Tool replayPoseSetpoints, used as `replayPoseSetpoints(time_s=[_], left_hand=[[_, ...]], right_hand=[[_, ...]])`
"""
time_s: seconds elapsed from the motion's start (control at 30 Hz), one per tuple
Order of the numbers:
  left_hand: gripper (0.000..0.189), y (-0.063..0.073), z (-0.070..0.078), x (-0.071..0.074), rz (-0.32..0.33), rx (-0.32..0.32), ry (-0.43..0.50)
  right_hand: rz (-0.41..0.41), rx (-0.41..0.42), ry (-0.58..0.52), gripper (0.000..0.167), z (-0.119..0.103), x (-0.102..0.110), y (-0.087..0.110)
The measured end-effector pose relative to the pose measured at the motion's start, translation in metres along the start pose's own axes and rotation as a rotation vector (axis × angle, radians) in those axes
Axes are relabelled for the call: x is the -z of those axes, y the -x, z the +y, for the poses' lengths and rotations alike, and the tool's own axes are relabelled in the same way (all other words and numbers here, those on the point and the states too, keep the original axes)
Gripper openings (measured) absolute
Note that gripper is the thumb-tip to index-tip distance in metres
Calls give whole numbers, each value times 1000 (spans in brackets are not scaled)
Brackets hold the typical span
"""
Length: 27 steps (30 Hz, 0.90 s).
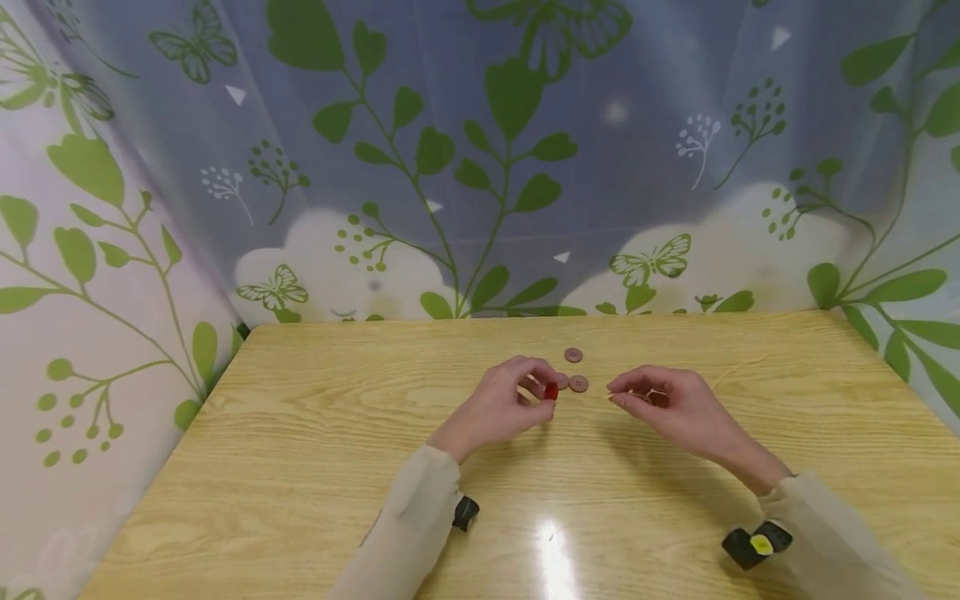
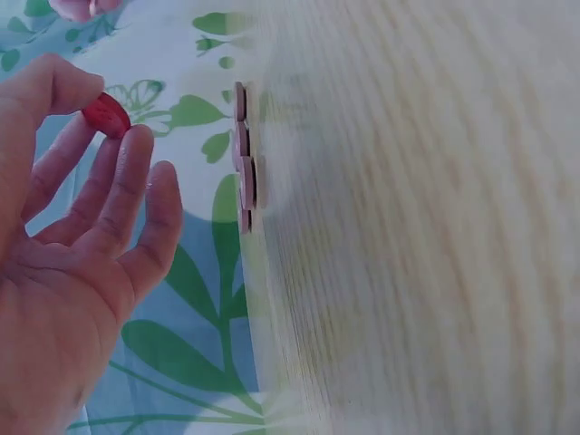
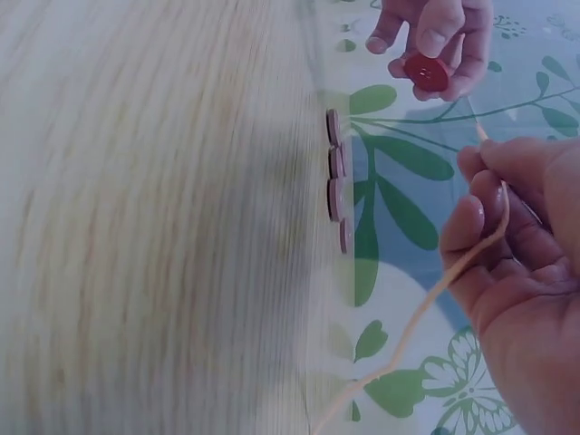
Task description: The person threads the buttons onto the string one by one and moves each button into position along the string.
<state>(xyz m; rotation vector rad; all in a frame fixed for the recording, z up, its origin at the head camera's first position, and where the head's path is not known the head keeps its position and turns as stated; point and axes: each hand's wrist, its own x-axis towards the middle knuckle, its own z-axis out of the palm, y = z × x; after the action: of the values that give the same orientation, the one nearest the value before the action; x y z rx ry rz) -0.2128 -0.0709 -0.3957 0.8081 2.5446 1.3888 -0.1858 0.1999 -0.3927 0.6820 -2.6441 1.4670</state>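
Observation:
Between thumb and fingertips my left hand (image 1: pixel 504 402) pinches a red button (image 3: pixel 427 73), whose holes show in the right wrist view. My right hand (image 1: pixel 671 410) pinches a pale cord (image 3: pixel 426 304) close to its end; the short tip pokes out past the thumb toward the red button, and the long part trails over the palm and down to the table. A gap separates the two hands, both held above the tabletop. Beyond and between them lie several dull pink buttons, one farther back (image 1: pixel 573 355) and others grouped closer (image 1: pixel 578 383), partly behind the left fingers.
The wood-grain table (image 1: pixel 300 467) reaches back to a curtain (image 1: pixel 480 167) printed with green leaves and butterflies, which also hangs at both sides. Dark camera straps, one with a yellow spot (image 1: pixel 761 545), sit at the wrists.

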Motion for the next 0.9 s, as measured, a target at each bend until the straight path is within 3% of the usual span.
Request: replayPoseSetpoints(time_s=[0.37, 0.9], left_hand=[[26, 9, 2, -1, 83, 2, 142], [25, 21, 9, -4, 93, 16, 350]], right_hand=[[41, -18, 29, 15, -9, -4, -1], [79, 81, -16, 7, -27, -16, 0]])
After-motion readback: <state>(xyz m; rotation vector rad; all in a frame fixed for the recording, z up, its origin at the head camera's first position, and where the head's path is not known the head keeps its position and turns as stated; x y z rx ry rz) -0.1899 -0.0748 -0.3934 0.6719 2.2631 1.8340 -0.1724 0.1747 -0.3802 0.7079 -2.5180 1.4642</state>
